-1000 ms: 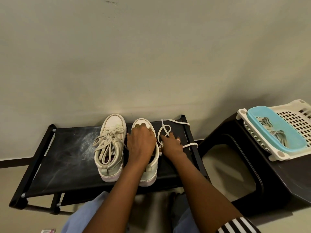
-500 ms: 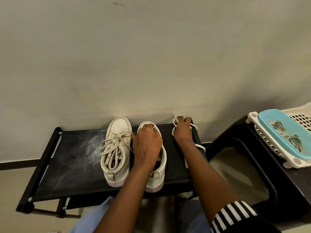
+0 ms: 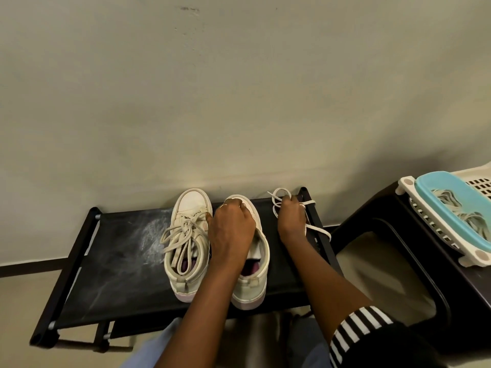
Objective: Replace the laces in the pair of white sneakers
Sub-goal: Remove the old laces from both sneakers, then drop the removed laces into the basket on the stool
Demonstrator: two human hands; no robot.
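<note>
Both forearms reach forward from the bottom of the view. The left hand (image 3: 229, 229) lies palm down on top of the unlaced sneaker (image 3: 249, 290), covering its front half, with the fingers curled down over the toe and the thumb on the sneaker's left side. The right hand (image 3: 292, 219) is just to the right of that sneaker and apart from it, knuckles up, fingers closed round a loose lace (image 3: 320, 230). The right arm is bare up to a striped sleeve (image 3: 356, 330).
</note>
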